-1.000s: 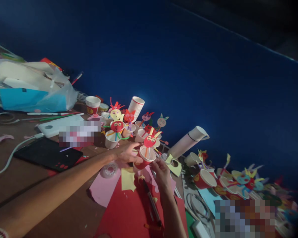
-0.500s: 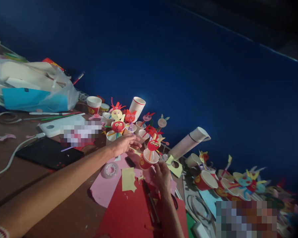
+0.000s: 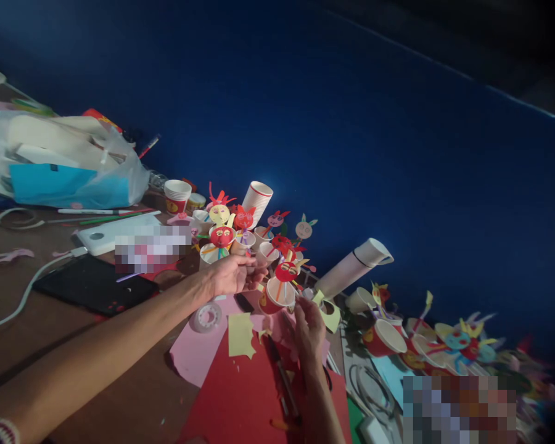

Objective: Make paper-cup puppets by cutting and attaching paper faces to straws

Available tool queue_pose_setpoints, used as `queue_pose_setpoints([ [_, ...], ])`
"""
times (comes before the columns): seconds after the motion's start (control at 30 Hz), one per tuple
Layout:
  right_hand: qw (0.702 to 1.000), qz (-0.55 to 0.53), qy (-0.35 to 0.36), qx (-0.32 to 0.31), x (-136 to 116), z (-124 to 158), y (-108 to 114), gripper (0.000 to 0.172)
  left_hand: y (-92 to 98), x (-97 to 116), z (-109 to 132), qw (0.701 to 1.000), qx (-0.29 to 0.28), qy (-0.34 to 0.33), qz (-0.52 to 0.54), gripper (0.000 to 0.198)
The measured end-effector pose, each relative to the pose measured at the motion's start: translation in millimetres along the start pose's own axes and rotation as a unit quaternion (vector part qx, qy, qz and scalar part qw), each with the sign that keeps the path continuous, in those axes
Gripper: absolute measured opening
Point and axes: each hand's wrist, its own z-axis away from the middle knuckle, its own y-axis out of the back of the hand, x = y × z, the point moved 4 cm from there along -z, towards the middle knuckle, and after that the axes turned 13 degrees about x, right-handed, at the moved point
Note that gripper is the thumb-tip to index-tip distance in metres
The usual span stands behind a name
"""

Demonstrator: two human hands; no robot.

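Observation:
A red-and-white paper cup [image 3: 269,303] stands between my two hands. In it is a red paper figure [image 3: 287,271] with a round face, cut-out eyes and pale yellow horns. My left hand [image 3: 238,275] is just left of the cup, fingers loosely bent and apart, with nothing visible in them. Close to the cup's right rim, my right hand [image 3: 311,322] has its fingers bent together; whatever is between them is hidden. Below the cup lie a jagged yellow paper scrap [image 3: 240,336], a roll of clear tape [image 3: 208,317] and a dark pen [image 3: 281,373] on red paper [image 3: 231,394].
Several cups with paper figures [image 3: 222,237] stand behind my left hand. A stack of paper cups [image 3: 258,200] and a white flask [image 3: 351,271] are near the blue wall. More cups [image 3: 383,337] crowd the right. A white power bank [image 3: 120,231] lies left.
My right hand has shifted slightly upward beside the cup. My left hand has edged right and its fingers have drawn in a little. The cup stays in place.

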Motion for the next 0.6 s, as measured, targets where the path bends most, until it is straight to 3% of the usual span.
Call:
queue_pose_setpoints([
  [0.1, 0.998, 0.021, 0.028, 0.046, -21, -3, 12, 0.023, -5.3, -4, 3, 1.0, -0.016, 0.022, 0.011, 0.024],
  [0.17, 0.998, 0.018, 0.052, 0.045, -39, -3, 14, 0.02, -9.5, -8, 5, 0.999, -0.028, 0.031, 0.009, 0.024],
  [0.37, 0.991, -0.039, 0.1, -0.078, -79, 9, -5, 0.014, -20.9, -25, 13, 0.996, -0.069, 0.06, 0.005, 0.022],
  [0.6, 0.982, -0.117, -0.092, -0.119, -62, 15, -12, 0.018, -23.3, -30, 13, 0.997, -0.067, 0.041, -0.029, 0.018],
])
